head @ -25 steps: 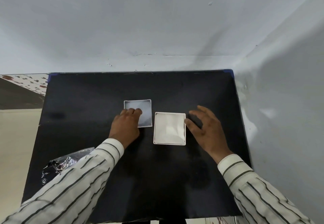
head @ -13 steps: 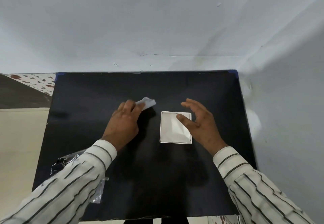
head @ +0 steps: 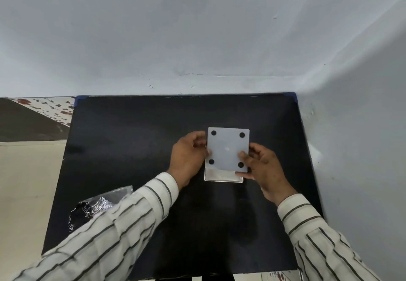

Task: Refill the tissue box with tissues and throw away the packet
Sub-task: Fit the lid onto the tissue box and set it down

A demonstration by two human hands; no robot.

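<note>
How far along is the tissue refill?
Nearly done. Tissues show inside the box. Both the left hand and right hand hold its panel over the opening, not yet seated. Left: binning the empty packet on the table.

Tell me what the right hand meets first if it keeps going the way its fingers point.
The right hand points up-left and already touches the white panel with four black dots. Beyond that, likely the left hand; depth is unclear.

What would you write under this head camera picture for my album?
Two hands, left hand and right hand, hold a white panel with four black dots over the open tissue box; crinkly packet waits nearby.
</note>
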